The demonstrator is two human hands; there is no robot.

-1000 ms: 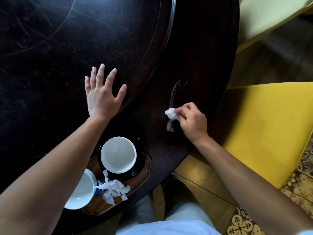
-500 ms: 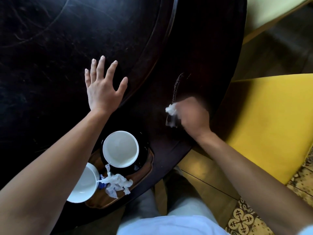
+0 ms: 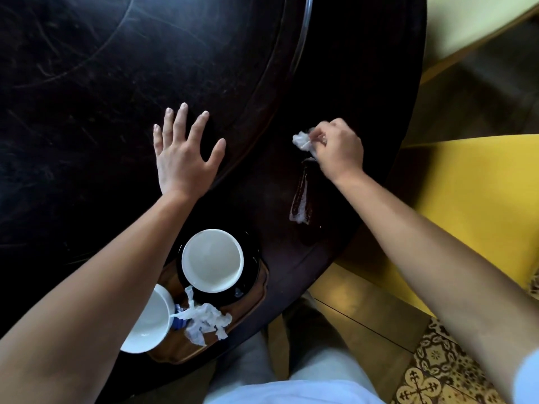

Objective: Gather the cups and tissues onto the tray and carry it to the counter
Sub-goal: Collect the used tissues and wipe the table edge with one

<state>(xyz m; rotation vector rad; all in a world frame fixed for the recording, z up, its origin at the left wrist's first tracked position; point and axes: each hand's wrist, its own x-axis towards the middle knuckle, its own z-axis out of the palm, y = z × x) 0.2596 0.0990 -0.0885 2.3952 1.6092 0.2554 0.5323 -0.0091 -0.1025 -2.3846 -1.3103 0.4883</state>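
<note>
Near the desk's right edge, my right hand (image 3: 338,150) pinches a crumpled tissue (image 3: 302,140) just above a wet streak (image 3: 302,196). At the near edge sits the tray (image 3: 250,304), carrying two white cups (image 3: 212,260) (image 3: 151,322) and more tissues (image 3: 204,319). My left hand (image 3: 183,156) lies flat, fingers spread, on the desk (image 3: 87,112).
</note>
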